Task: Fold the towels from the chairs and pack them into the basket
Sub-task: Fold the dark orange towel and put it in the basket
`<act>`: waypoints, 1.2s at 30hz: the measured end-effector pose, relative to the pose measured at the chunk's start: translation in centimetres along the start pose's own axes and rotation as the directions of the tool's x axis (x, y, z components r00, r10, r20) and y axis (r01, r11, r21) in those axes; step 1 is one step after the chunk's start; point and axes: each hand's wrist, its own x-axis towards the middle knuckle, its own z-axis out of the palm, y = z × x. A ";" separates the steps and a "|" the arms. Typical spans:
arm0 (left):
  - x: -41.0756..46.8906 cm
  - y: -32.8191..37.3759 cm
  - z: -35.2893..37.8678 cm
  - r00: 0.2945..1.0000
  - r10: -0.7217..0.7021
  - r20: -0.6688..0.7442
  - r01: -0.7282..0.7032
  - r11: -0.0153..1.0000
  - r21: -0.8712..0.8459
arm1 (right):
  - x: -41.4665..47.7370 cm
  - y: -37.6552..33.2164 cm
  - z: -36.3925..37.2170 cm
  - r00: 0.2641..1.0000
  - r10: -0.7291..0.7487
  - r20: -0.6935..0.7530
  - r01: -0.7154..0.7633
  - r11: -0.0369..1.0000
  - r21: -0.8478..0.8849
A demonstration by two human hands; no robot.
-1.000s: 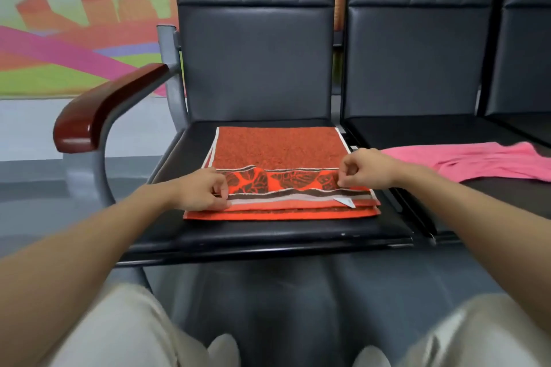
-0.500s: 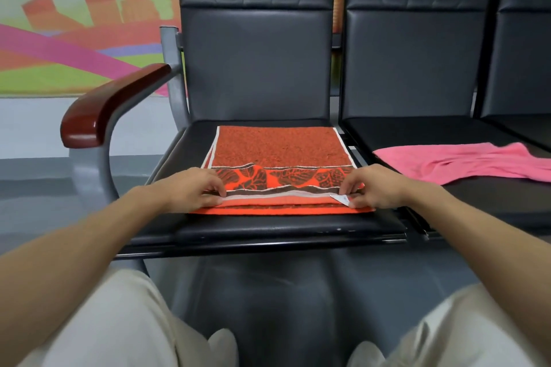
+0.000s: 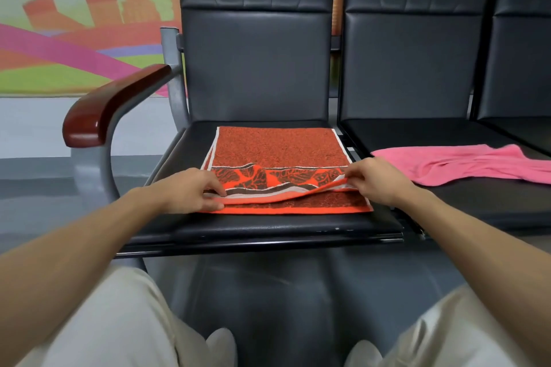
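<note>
An orange towel with a brown leaf border lies folded on the black seat of the left chair. My left hand pinches the near left corner of its top layer. My right hand pinches the near right corner of that layer and holds it lifted off the layer below. A pink towel lies crumpled and unfolded on the seat of the chair to the right. No basket is in view.
A red-brown armrest on a grey metal frame stands left of the seat. A third black chair shows at the right edge. My knees and shoes fill the bottom of the view, over grey floor.
Both hands slid to the towel's near edge, then raised its top layer; the right corner now hangs above the layer beneath.
</note>
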 end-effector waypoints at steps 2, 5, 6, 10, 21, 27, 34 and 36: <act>0.1 0.0 -0.1 0.999 0.035 0.013 -0.036 0.995 0.088 | 0.0 0.1 -0.1 1.000 0.019 -0.004 -0.019 1.000 0.013; 0.1 0.5 -0.2 0.997 0.076 -0.014 -0.071 0.972 0.226 | 0.0 0.2 0.2 0.998 0.045 0.045 -0.046 0.999 0.008; 0.1 0.7 -0.2 0.997 0.076 -0.018 -0.070 0.968 0.243 | 0.1 0.1 0.3 0.997 0.055 0.058 -0.056 0.998 0.006; 0.1 1.4 -0.1 0.999 0.026 0.033 -0.032 0.975 0.218 | 0.3 -0.4 0.4 0.993 0.111 0.033 -0.112 0.992 0.056; 0.3 1.8 -0.6 0.977 -0.086 -0.194 0.137 0.953 0.270 | 0.2 -1.0 -0.6 0.972 0.183 -0.148 -0.150 0.967 0.207; -0.6 0.8 -1.4 0.808 -0.136 -0.573 0.168 0.986 0.003 | -0.8 -1.8 -1.8 0.970 0.017 -0.242 0.041 0.972 0.233; -2.2 -0.1 -0.3 0.984 -0.105 -0.147 0.108 0.994 0.010 | -2.0 -2.0 -1.8 0.976 -0.115 0.187 0.093 0.988 0.120; -2.1 -0.4 0.0 0.995 -0.101 -0.015 0.101 0.995 0.022 | -2.4 -2.0 -1.0 0.953 -0.121 0.278 0.087 0.987 0.131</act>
